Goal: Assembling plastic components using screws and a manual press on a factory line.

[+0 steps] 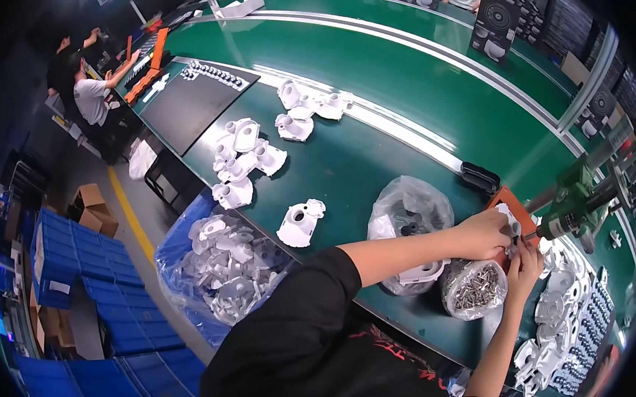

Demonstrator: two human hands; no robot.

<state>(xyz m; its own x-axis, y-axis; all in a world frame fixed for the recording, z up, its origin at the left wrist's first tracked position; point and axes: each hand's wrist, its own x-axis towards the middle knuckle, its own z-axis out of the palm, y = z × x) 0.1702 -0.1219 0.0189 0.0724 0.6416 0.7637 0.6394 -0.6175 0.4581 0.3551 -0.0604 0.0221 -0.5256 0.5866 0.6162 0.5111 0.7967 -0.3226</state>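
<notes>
My left hand [483, 234] is closed around the edge of a white plastic part [509, 213], which sits at an orange fixture [525, 210]. Close beside it, my right hand [526, 265] has its fingertips pinched together against the part; whatever they hold is too small to make out. The tip of a green and metal machine [563, 219] reaches in from the right, just over my fingers. Below my hands stands a clear bag of metal screws [477, 289]. Left of it, under my left forearm, lies a clear plastic bag [410, 197] with dark and white pieces inside.
White plastic housings [300, 223] stand in groups on the green table. More white parts [558, 296] and a tray of dark pieces [587, 335] lie at right. A blue-lined bin [236, 266] of parts sits below the left edge. A co-worker [89, 98] works far left.
</notes>
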